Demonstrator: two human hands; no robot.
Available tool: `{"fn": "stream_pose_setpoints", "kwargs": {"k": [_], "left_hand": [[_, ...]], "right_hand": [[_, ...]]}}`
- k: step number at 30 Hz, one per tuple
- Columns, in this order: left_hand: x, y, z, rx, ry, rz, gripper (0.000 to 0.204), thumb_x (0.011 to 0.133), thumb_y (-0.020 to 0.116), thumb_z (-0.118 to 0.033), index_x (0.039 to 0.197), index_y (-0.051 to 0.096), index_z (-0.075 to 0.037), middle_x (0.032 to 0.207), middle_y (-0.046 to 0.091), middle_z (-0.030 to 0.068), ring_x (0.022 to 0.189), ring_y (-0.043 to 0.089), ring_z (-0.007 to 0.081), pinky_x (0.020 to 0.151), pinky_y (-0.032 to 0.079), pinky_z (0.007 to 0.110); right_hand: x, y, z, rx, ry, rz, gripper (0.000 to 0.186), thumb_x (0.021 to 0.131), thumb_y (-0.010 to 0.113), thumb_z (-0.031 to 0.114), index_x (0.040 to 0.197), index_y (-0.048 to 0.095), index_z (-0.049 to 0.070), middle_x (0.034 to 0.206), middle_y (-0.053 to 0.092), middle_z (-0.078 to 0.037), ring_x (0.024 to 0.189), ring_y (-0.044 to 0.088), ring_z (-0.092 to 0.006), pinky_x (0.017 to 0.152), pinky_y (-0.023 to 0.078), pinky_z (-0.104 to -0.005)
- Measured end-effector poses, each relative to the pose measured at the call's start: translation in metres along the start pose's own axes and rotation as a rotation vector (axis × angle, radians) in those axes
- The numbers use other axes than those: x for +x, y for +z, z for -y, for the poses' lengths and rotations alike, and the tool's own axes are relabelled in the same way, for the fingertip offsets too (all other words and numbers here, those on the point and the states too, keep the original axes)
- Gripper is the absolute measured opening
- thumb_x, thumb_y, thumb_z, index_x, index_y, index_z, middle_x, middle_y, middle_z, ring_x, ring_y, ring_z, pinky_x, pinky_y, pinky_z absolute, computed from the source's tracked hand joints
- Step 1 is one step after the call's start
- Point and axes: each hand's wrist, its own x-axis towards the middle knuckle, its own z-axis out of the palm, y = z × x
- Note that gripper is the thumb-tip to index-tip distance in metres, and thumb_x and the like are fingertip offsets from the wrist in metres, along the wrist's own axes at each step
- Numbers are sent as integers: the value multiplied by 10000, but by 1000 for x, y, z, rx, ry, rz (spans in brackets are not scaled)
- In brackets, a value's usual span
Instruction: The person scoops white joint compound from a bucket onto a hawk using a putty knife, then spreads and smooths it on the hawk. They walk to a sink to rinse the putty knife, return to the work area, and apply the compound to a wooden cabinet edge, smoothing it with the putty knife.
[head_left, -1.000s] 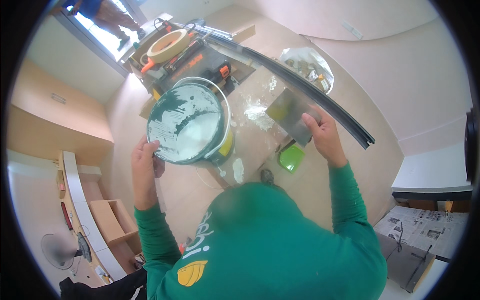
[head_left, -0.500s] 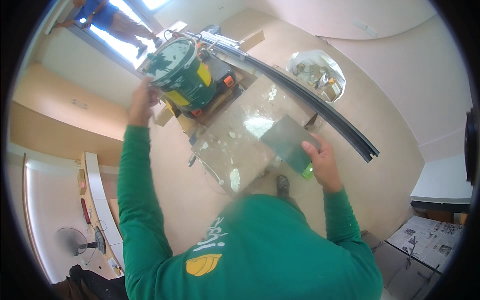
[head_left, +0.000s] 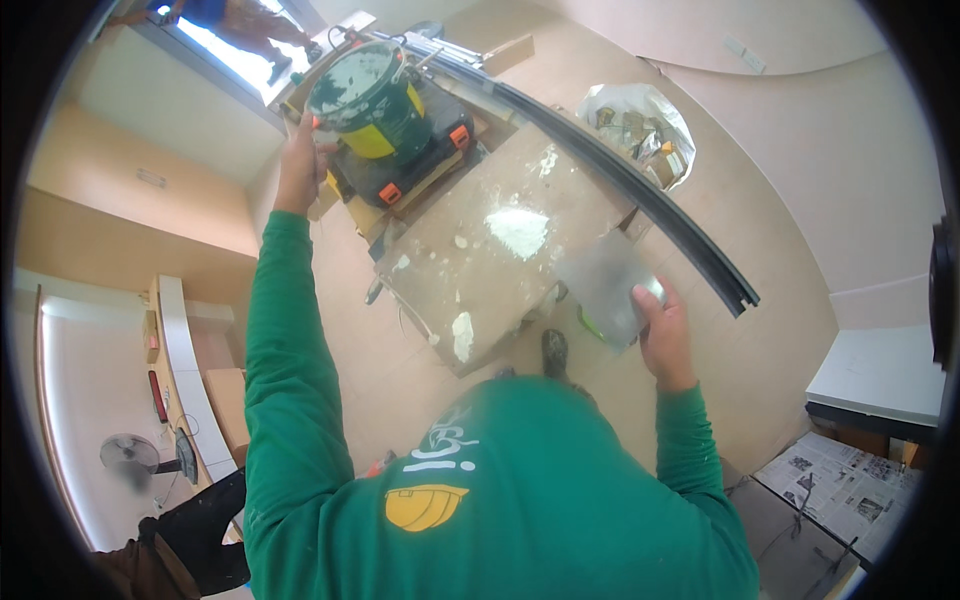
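At 11 o'clock one green bucket (head_left: 375,110) sits over one black toolbox (head_left: 425,163) with two orange latches (head_left: 391,193) showing, the left hand (head_left: 303,165) at its left side, fingers too obscured to tell whether they grip. At 3 o'clock the right hand (head_left: 667,330) pinches one flat grey plate (head_left: 603,283), blurred, the fingers behind it partly hidden; between, one board (head_left: 475,275) bears one large white heap (head_left: 518,232), and at 11 o'clock one co-worker (head_left: 255,27) is cut off above.
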Motion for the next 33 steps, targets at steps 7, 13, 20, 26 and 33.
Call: {"fn": "stream_pose_setpoints", "kwargs": {"k": [7, 13, 20, 26, 33], "left_hand": [[-93, -24, 38, 69, -155, 300, 545, 1037, 545, -505, 1233, 667, -11, 624, 537, 6, 420, 371, 61, 389, 259, 236], [-226, 18, 48, -110, -176, 756, 562, 1105, 402, -480, 1154, 721, -19, 523, 414, -63, 429, 345, 42, 405, 256, 231], [-340, 100, 89, -132, -579, 1059, 647, 1110, 339, -529, 1044, 714, -6, 523, 395, -48, 463, 339, 57, 453, 279, 253], [-356, 185, 169, 134, -514, 961, 685, 1058, 421, -635, 983, 700, -14, 680, 454, -23, 568, 402, 87, 507, 300, 247], [-414, 326, 191, 231, -576, 1014, 557, 1048, 520, -573, 954, 687, -50, 720, 497, -20, 634, 459, 108, 565, 369, 275]], "right_hand": [[-36, 15, -23, 184, -29, -115, 379, 990, 626, 83, 1343, 530, -13, 1198, 663, -97, 1067, 664, -171, 942, 542, -318], [-88, 35, -36, 185, 55, -97, 426, 950, 642, 59, 1345, 490, 16, 1237, 636, -118, 1110, 668, -207, 977, 563, -386], [-163, -34, -68, 336, 84, -364, 478, 952, 612, 125, 1408, 486, 54, 1270, 633, -90, 1133, 664, -233, 976, 571, -430], [-194, -123, -104, 497, 97, -575, 433, 970, 595, 181, 1385, 536, 69, 1239, 652, -52, 1066, 668, -197, 846, 564, -362], [-225, -281, -95, 502, 41, -658, 422, 973, 601, 196, 1371, 541, 70, 1237, 651, -58, 1049, 660, -191, 798, 532, -352]]}}
